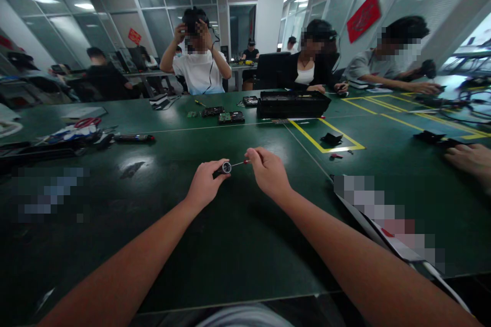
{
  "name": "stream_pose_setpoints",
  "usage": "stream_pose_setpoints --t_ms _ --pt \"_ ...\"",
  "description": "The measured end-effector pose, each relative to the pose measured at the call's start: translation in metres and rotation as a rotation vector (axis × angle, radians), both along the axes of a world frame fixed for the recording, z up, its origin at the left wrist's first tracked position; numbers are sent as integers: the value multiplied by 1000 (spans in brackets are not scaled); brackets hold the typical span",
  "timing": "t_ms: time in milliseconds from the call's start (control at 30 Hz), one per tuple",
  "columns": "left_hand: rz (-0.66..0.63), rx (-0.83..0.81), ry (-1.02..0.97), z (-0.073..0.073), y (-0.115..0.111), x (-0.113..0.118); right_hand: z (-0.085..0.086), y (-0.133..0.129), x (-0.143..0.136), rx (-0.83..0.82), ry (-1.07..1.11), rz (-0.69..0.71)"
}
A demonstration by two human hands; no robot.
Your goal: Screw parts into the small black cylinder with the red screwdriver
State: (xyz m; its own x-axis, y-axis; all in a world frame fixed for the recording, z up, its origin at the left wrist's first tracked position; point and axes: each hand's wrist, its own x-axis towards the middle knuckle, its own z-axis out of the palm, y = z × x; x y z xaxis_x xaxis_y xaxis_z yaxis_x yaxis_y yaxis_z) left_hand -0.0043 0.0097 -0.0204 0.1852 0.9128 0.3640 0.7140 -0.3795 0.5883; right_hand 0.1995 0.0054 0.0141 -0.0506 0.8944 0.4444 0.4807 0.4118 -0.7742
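My left hand (205, 182) grips a small dark cylindrical part (226, 167) between thumb and fingers, its round, silver-rimmed end facing me. My right hand (268, 171) pinches a thin screwdriver (239, 164) with a metal shaft and a red piece near the fingers. The shaft points left at the rim of the cylinder; whether its tip touches is too small to tell. Both hands are raised a little over the green table (215, 265). The inside of the cylinder is too dark to make out.
Ahead lie circuit boards (231, 117) and a long black housing (293, 104). Yellow tape (326, 150) surrounds a small black part (332, 139). A dark pen-like tool (134, 138) lies left. Papers (378, 225) sit by my right forearm. Another person's hand (470, 161) rests far right.
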Motion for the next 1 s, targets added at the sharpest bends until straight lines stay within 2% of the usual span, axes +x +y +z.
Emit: stream_pose_setpoints --t_ms 300,467,567,767,1000 --pt "10 20 21 1 0 -1 5 -3 2 -73 -3 42" --pt "4 28 41 1 -1 -2 0 3 2 -37 -35 6" --pt "-6 24 53 1 -2 -1 -2 4 2 -82 -22 -3" --pt "1 30 68 1 -1 -1 3 -1 1 -90 -5 54" --pt "-4 34 76 -1 -1 0 4 1 2 -87 -48 15"
